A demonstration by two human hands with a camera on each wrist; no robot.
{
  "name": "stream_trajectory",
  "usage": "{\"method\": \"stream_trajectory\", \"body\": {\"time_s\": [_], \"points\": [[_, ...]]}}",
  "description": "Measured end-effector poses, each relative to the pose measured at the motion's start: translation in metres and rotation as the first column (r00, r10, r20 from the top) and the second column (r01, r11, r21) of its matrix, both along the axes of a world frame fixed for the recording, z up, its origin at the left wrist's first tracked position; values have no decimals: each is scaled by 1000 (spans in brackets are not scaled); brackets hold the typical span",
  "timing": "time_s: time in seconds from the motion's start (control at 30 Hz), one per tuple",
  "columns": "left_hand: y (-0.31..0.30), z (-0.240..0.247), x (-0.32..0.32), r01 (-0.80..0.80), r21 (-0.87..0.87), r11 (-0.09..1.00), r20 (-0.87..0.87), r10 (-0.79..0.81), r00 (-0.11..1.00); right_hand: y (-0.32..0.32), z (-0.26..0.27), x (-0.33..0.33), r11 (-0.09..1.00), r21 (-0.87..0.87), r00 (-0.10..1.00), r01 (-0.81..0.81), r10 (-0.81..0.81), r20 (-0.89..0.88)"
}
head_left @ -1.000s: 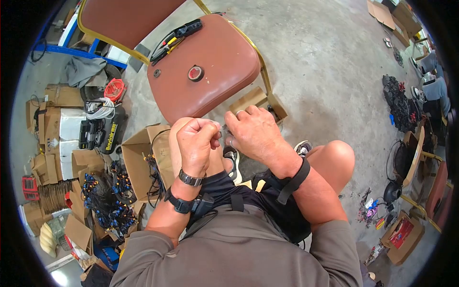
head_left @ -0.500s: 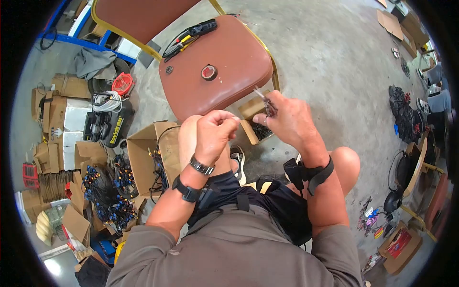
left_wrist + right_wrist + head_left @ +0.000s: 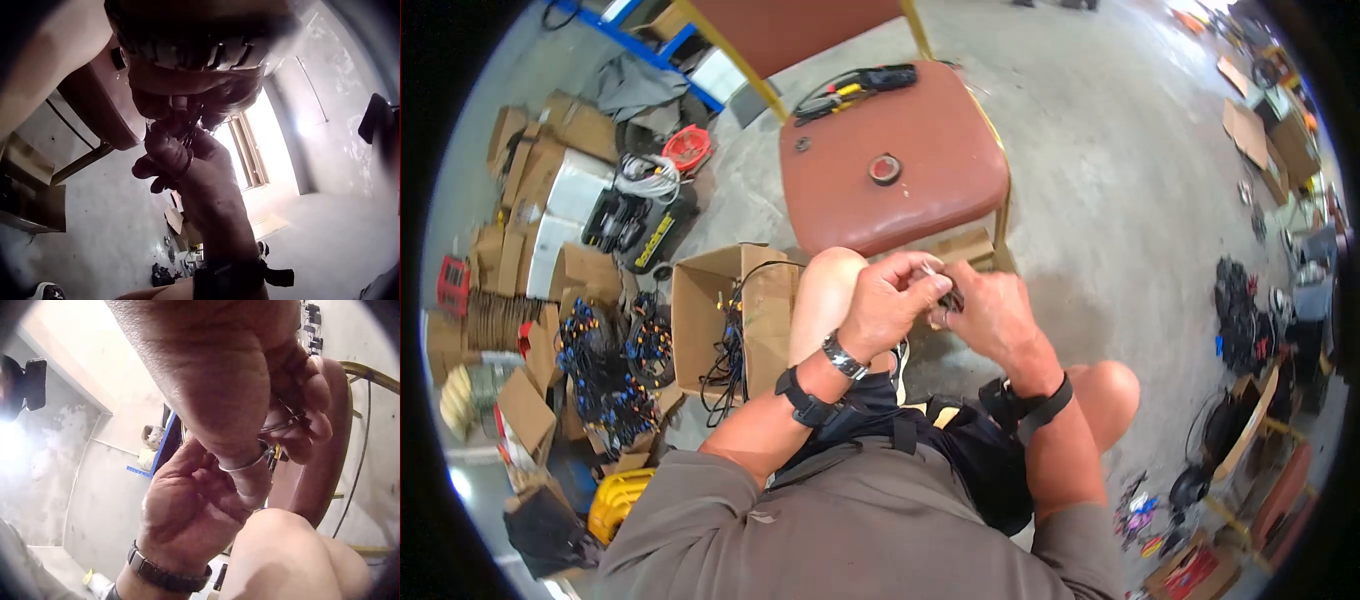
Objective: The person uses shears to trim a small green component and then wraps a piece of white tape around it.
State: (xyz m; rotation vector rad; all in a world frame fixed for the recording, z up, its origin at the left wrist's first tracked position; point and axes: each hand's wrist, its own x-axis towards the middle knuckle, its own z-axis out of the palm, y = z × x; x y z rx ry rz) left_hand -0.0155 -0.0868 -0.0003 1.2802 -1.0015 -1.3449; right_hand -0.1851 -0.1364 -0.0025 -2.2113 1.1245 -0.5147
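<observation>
My two hands meet above my knees, just in front of the brown chair seat (image 3: 900,190). My right hand (image 3: 990,312) pinches a small dark bundle of thin wire-like pieces (image 3: 948,298); in the right wrist view the thin strands (image 3: 284,424) lie between its thumb and ringed finger. Facing it, my left hand (image 3: 892,298), fingers curled, pinches a thin pale strand (image 3: 928,269) at the bundle's top. The left wrist view shows the right hand (image 3: 178,164) with its ring, close under the left palm. What the bundle is made of is too small to tell.
On the chair seat lie a tape roll (image 3: 885,168) and pliers with dark tools (image 3: 855,84). A small cardboard box (image 3: 960,246) sits under its front edge. An open box of cables (image 3: 725,320) stands by my left knee. Boxes and cable heaps (image 3: 605,365) crowd the left floor.
My right hand came back from the small box under the chair with the dark bundle and joined my left hand above the knees. The head view has shifted right and down.
</observation>
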Motion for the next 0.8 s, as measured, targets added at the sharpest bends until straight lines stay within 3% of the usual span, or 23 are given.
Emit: {"method": "stream_trajectory", "body": {"time_s": [0.1,0.23,0.37,0.53,0.67,0.8], "points": [[5,3,3,-39,94,995,73,32,997,5,5,7,998,30,998,-58,59,-27],[11,7,11,82,84,993,141,-93,986,9,0,5,990,59,989,-129,133,-67],[19,-1,14,103,8,995,118,-103,988,12,-4,6,978,103,983,-182,180,31],[26,24,24,197,-160,967,280,-147,949,19,4,9,981,44,981,-189,186,62],[40,23,33,234,-185,954,217,-193,957,35,23,10,937,280,974,-211,179,137],[57,36,41,309,-119,944,241,-275,931,54,24,17,912,292,957,-288,262,126]]}}
